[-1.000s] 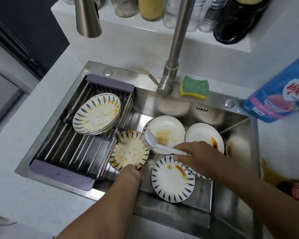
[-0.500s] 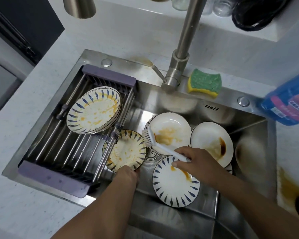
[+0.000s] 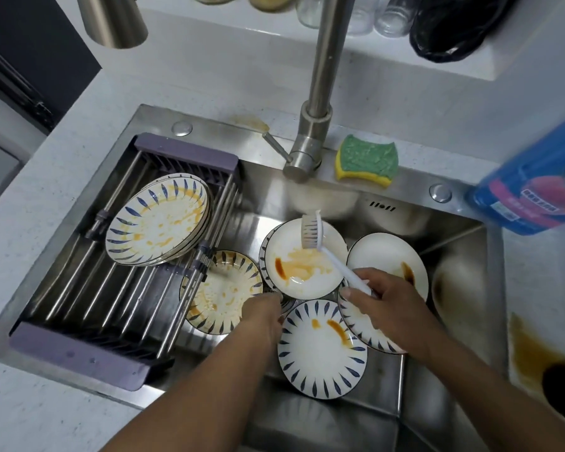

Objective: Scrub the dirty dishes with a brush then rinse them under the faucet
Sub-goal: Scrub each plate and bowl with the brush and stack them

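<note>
The right hand (image 3: 392, 308) is clenched round the near end of the white brush (image 3: 312, 231), with thumb and fingers wrapped over the handle. From those fingers the handle runs up and to the left across a white plate (image 3: 294, 275) smeared with orange sauce. The bristle head is at that plate's far rim, well beyond the fingertips, with the bristles turned to the left. Whether the bristles touch the plate cannot be told.

Under the right palm lies a leaf-rimmed plate (image 3: 359, 322), partly hidden by the hand. Just beyond the knuckles is a plain plate (image 3: 384, 256) with a dark brown streak. On the thumb side and a little nearer the person is a blue-leaf plate (image 3: 322, 350) with two orange marks. It lies between the two hands.

The left hand (image 3: 263, 318) reaches to the right edge of a yellow-stained plate (image 3: 221, 288), which leans part way under the rack (image 3: 88, 288). Its fingers bend down and away from the camera, so whether they grip the rim cannot be told. That plate lies just to the left of those fingers, and the smeared white plate lies just beyond them.

Further left of the left hand, a stack of plates (image 3: 159, 220) stained with sauce rests on the rack bars. The faucet (image 3: 318, 93) rises from the back ledge of the sink (image 3: 415, 187), well beyond both hands. A green and yellow sponge (image 3: 367, 159) lies just beside its base. A blue bottle (image 3: 532, 190) stands far to the right of the right hand.
</note>
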Available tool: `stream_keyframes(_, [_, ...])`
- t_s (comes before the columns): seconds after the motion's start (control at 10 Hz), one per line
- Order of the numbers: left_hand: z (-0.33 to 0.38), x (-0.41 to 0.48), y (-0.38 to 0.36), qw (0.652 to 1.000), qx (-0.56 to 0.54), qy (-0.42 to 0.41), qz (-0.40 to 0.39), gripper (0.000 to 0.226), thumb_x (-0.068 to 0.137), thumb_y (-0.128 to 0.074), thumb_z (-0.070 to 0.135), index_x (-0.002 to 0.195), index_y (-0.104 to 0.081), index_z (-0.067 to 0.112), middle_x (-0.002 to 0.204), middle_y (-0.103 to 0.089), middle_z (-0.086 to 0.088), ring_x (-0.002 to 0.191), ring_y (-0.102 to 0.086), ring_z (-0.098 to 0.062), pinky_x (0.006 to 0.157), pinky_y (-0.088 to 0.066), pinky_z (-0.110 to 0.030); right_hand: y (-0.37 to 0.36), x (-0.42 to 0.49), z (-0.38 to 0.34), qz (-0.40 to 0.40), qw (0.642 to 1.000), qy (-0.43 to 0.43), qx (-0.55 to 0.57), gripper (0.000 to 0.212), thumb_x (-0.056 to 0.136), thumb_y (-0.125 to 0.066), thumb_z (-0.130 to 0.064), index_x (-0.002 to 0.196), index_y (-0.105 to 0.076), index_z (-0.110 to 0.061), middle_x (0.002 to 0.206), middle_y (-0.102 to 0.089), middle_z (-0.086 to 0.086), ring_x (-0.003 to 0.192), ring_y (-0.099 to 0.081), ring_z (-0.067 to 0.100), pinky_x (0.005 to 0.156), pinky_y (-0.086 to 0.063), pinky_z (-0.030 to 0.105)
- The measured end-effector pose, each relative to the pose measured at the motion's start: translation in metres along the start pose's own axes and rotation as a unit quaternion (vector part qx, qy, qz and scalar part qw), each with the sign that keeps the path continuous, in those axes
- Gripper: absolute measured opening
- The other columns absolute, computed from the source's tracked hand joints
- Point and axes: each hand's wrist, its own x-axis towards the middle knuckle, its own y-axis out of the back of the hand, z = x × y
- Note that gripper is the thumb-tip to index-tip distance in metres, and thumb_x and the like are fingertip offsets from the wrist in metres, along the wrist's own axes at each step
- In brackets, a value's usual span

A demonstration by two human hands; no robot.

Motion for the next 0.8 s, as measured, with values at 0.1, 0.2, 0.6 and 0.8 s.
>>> stream_keyframes(0.1, [-0.020, 0.014, 0.008, 0.979, 0.180, -0.091, -0.014, 0.009, 0.089, -0.071, 0.012, 0.092, -0.068, 0.004, 0.088, -0.070, -0.008, 0.085, -0.067, -0.027, 0.074, -0.055, -0.033, 0.011, -0.001, -0.003, 0.038, 0.999, 0.008, 0.018, 0.011, 0.092, -0.075, -0.028, 0.100, -0.072, -0.035, 0.058, -0.060, -0.007, 0.048, -0.049, 0.006, 0.046, -0.043, 0.019])
stream_keyframes(0.2, [-0.035, 0.013, 0.012, 0.921, 0.376, -0.086, -0.054, 0.028, 0.089, -0.072, 0.012, 0.113, -0.068, -0.001, 0.116, -0.071, -0.011, 0.113, -0.066, -0.029, 0.092, -0.053, -0.032, 0.017, -0.004, 0.001, 0.059, 0.997, 0.001, 0.046, 0.011, 0.092, -0.075, -0.024, 0.098, -0.072, -0.033, 0.054, -0.057, -0.007, 0.043, -0.046, 0.004, 0.042, -0.039, 0.018])
stream_keyframes(0.6, [-0.038, 0.010, 0.015, 0.870, 0.471, -0.071, -0.129, 0.044, 0.096, -0.053, -0.002, 0.140, -0.050, -0.001, 0.135, -0.061, -0.022, 0.114, -0.067, -0.035, 0.089, -0.060, -0.038, 0.023, -0.010, 0.021, 0.074, 0.995, -0.035, 0.050, 0.015, 0.092, -0.075, -0.032, 0.106, -0.073, -0.030, 0.061, -0.060, 0.000, 0.045, -0.050, 0.009, 0.043, -0.041, 0.022])
stream_keyframes(0.8, [-0.023, -0.017, 0.004, 0.837, 0.507, -0.206, -0.030, 0.036, 0.098, -0.052, 0.015, 0.131, -0.042, 0.004, 0.120, -0.064, -0.015, 0.109, -0.064, -0.033, 0.090, -0.053, -0.039, 0.026, -0.012, 0.025, 0.105, 0.991, -0.043, 0.065, 0.009, 0.093, -0.074, -0.030, 0.102, -0.073, -0.030, 0.064, -0.059, -0.001, 0.044, -0.048, 0.004, 0.041, -0.038, 0.018])
